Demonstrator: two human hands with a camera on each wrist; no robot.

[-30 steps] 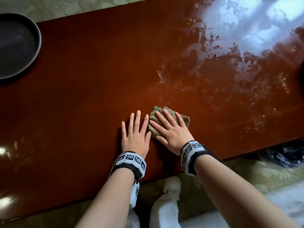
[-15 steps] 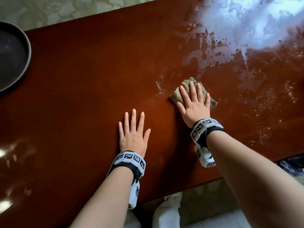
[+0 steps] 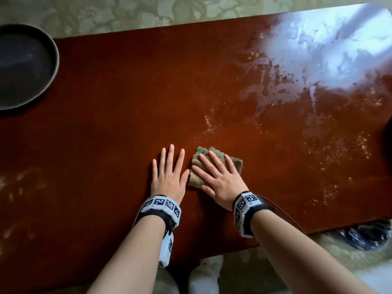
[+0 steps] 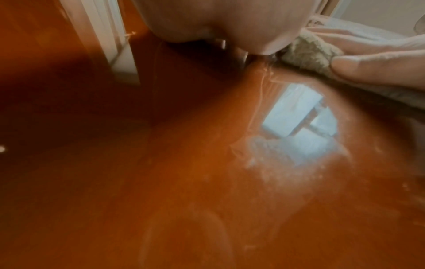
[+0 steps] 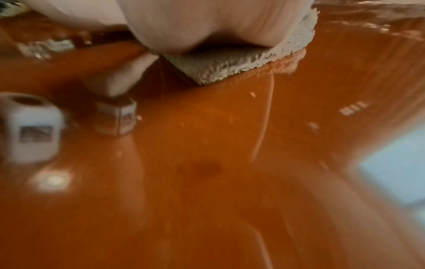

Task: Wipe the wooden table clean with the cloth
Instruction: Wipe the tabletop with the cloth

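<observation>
A glossy red-brown wooden table (image 3: 127, 107) fills the head view, with wet streaks and white specks (image 3: 331, 153) on its right half. A crumpled tan-and-green cloth (image 3: 235, 163) lies near the front middle. My right hand (image 3: 216, 177) presses flat on the cloth with straight, spread fingers. My left hand (image 3: 169, 172) rests flat on the bare wood just left of the cloth, its thumb beside the cloth's edge. In the right wrist view the cloth (image 5: 230, 67) shows under my palm. The left wrist view catches the cloth (image 4: 308, 52) with the right hand's fingers (image 4: 372, 69) on it.
A dark round pan (image 3: 23, 66) sits at the table's far left corner. Glare from a window (image 3: 331, 45) covers the far right. A black plastic bag (image 3: 364, 236) lies on the floor beyond the near right edge, and patterned carpet (image 3: 148, 11) lies past the far edge.
My right hand has pulled the cloth back toward me and leftward, from the wet patch to beside my left hand. The left hand has stayed flat in place.
</observation>
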